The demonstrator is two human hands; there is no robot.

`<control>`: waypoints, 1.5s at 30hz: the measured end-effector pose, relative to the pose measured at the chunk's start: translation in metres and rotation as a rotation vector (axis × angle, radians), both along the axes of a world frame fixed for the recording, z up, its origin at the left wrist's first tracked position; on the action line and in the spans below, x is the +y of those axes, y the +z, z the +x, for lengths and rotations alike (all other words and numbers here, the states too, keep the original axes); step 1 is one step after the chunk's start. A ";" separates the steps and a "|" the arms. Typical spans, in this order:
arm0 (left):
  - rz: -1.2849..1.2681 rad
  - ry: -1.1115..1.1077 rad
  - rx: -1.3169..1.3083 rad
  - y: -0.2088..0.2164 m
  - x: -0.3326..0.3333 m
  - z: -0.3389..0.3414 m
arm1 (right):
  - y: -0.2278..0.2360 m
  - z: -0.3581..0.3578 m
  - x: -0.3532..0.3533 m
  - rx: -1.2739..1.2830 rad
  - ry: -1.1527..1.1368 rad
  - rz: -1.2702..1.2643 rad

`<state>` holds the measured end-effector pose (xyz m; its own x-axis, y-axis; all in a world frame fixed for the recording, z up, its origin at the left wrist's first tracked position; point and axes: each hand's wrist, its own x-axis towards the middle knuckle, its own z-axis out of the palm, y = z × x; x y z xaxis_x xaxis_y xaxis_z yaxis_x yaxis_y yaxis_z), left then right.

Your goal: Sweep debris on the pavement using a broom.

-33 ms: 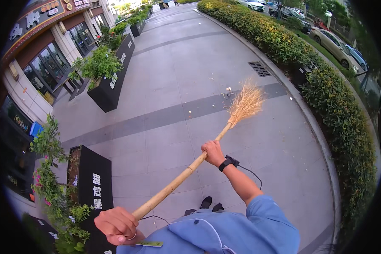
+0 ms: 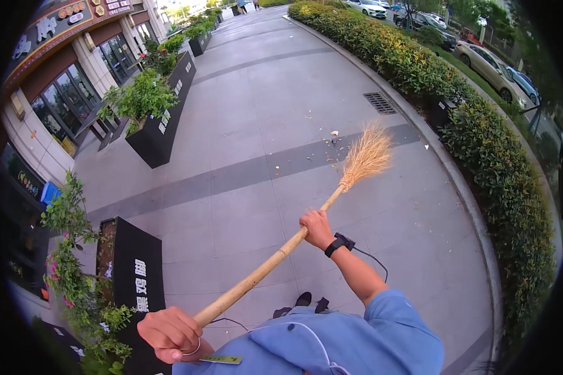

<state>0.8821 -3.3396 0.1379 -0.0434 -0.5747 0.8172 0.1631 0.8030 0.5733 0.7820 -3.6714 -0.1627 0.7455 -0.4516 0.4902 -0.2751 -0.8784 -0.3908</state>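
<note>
Holding a straw broom (image 2: 275,258) in both hands, slanted across the body from near left to far right. Clamped round the top end of its bamboo handle (image 2: 238,289) with the left hand (image 2: 174,334) in a fist. Clamped round the same shaft farther along with the right hand (image 2: 317,227) — well apart from the left grip, nearer the binding (image 2: 343,185). Wearing a black wristband (image 2: 336,246) just behind the right grip, with a black cable (image 2: 383,261) looping out beside it.

Pointing the fanned bristles (image 2: 367,156) ahead and to the right of the right grip, down toward the grey paving (image 2: 250,219) — hard to say whether touching it. Facing scattered scraps (image 2: 334,132) beyond the right grip, just left of the bristles, and a drain grate (image 2: 380,104) farther out past both. Standing in dark shoes (image 2: 303,299), nearer the body than the right grip, and dressed in a blue shirt (image 2: 369,337). Flanked by a black planter (image 2: 128,244) just beyond the left grip, and by a long hedge (image 2: 500,150) well to the right of the right grip, behind a kerb (image 2: 465,189).
</note>
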 end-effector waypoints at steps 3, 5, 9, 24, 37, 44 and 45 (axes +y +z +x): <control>-0.009 -0.145 0.038 -0.015 -0.023 0.022 | -0.009 -0.044 0.001 0.028 -0.125 0.075; 0.002 -0.296 0.077 -0.034 -0.053 0.034 | -0.030 -0.085 -0.002 0.112 -0.261 0.033; 0.210 -0.560 0.326 -0.086 -0.134 0.037 | -0.056 -0.182 0.004 0.345 -0.458 0.204; 0.934 -0.957 0.042 -0.197 -0.421 -0.266 | -0.194 -0.450 0.027 0.242 -1.330 0.642; 0.651 0.184 0.249 -0.130 -0.346 -0.128 | -0.150 -0.252 -0.153 0.294 -0.375 0.567; 0.493 0.601 0.128 -0.101 -0.312 -0.149 | -0.125 -0.081 -0.231 0.172 -0.004 0.486; 0.438 0.600 0.024 -0.095 -0.320 -0.153 | -0.110 -0.063 -0.243 0.143 0.042 0.478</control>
<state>0.7296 -3.6598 0.0429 0.3952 -0.7674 0.5049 -0.2155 0.4568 0.8631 0.7193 -3.9147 -0.2724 0.8122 -0.5693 0.1272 -0.3238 -0.6213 -0.7136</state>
